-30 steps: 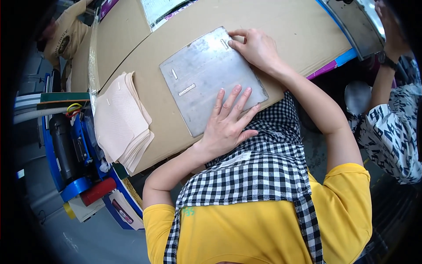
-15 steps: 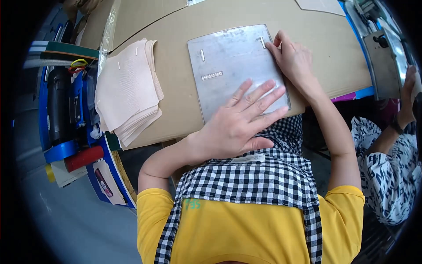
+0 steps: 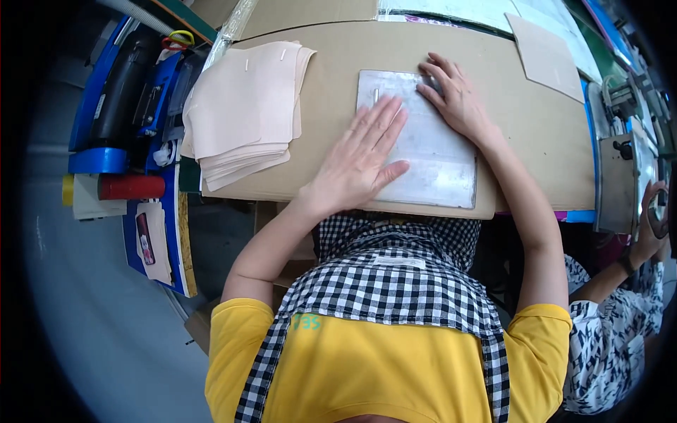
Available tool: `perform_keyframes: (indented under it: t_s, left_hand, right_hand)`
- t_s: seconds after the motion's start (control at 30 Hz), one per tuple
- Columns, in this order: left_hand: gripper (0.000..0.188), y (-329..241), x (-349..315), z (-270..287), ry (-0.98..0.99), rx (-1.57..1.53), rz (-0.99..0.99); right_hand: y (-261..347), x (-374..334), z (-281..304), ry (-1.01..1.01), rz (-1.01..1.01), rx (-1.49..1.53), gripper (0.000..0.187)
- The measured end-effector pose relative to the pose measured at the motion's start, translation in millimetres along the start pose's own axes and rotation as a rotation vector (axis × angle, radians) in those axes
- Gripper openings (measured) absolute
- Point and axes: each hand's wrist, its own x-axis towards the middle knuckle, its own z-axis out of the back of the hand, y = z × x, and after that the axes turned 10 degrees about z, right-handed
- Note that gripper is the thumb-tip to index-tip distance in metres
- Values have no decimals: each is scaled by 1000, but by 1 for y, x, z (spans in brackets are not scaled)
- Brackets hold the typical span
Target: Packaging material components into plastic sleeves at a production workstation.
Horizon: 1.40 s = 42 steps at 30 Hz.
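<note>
A flat grey metal plate (image 3: 437, 166) lies on the cardboard-covered table in front of me, with a slot near its far left corner. My left hand (image 3: 361, 156) is over its left side, fingers stretched out and holding nothing. Whether the palm presses on the metal I cannot tell. At the far right corner my right hand (image 3: 457, 102) rests with loosely curved fingers, thumb apart from the others, hiding that corner. To the left of the plate sits an uneven stack of pale pink sheets (image 3: 243, 106), the top one with a small slot.
One pale sheet (image 3: 546, 60) lies at the far right of the cardboard (image 3: 536, 151). Scissors (image 3: 178, 40), a black cylinder (image 3: 127, 88) and a red roll (image 3: 132, 187) are at left. At right, a co-worker's hand (image 3: 643, 236) is beside a metal machine (image 3: 617, 180).
My left hand has moved away from me and leftward across the plate. The right thumb and fingers have parted at the far corner. The whole view has shifted.
</note>
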Motion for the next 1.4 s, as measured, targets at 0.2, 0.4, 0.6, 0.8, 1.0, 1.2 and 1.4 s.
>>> perform_keyframes:
  t_s: [0.2,0.4,0.6,0.8,1.0,1.2,1.4]
  left_hand:
    - [64,48,-7,-24,19,-369,321]
    - [71,62,-7,-41,-240,-761,506]
    - [83,49,-6,-32,-136,-351,485]
    - [83,42,-1,-22,-286,-1041,689]
    - [48,30,-13,8,311,-1292,862]
    - [38,51,73,53,175,-1601,702]
    - [41,173,145,171,-413,-1646,525]
  right_hand:
    - [3,25,19,217,-62,66,43]
    - [4,35,27,395,-154,193,44]
    - [18,43,27,468,-114,29,55]
    - [-15,53,49,537,-468,820,39]
    - [-26,79,124,318,-610,900,29]
    - [-41,64,157,-355,-551,472,37]
    - [8,22,166,-311,-530,675,32]
